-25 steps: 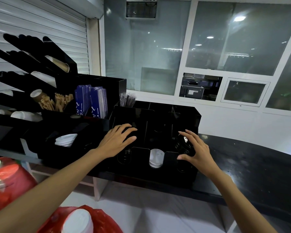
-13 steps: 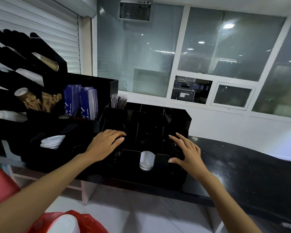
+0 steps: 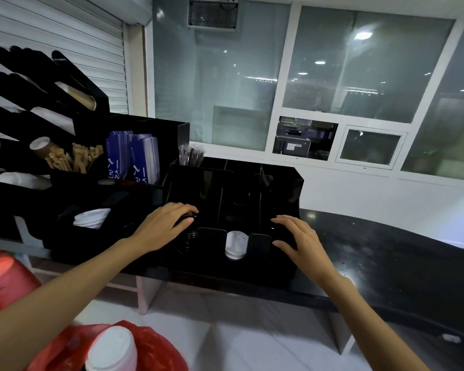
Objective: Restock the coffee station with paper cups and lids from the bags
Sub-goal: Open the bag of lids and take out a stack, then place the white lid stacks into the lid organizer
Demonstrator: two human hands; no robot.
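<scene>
Café counter: cup dispenser rack (image 3: 38,103), lid organizer (image 3: 279,183).

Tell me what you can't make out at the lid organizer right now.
- Head view: left slot's stack, covered by the left hand.
- Right slot's contents, black on black behind the right hand.
- Red bag contents, cut by the bottom edge; one white cup stack shows.

Glass windows (image 3: 359,76); white shutter (image 3: 51,49)
</scene>
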